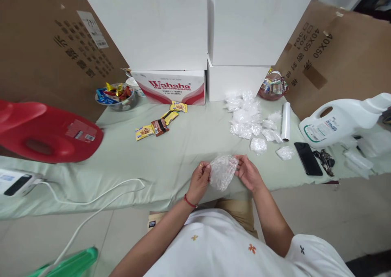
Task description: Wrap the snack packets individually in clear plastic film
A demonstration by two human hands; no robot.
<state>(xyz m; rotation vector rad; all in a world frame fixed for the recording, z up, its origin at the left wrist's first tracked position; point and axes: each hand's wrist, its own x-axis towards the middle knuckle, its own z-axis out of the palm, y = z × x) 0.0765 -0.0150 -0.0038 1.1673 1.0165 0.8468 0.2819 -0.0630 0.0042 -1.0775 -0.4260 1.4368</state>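
Note:
Between my two hands, above the front edge of the table, is a crinkled piece of clear plastic film [223, 172], thin and partly spread out. My left hand [200, 181] pinches its left edge between thumb and fingers. At the upper right edge, my right hand [248, 172] has its fingertips closed on the film. Just beyond them lie a flat, folded clear plastic bundle [258, 145] and a heap of similar bundles [244, 114]. Another bundle [285, 152] lies to the right, beside a phone.
Snack packets [160, 127] lie mid-left, near a bowl of wrapped sweets [119, 100]. A red jug [51, 134] and white cable [100, 197] are left. At right are a film roll [286, 121], phone [308, 159], keys [325, 161] and white jug [339, 118]. White boxes [152, 28] stand behind.

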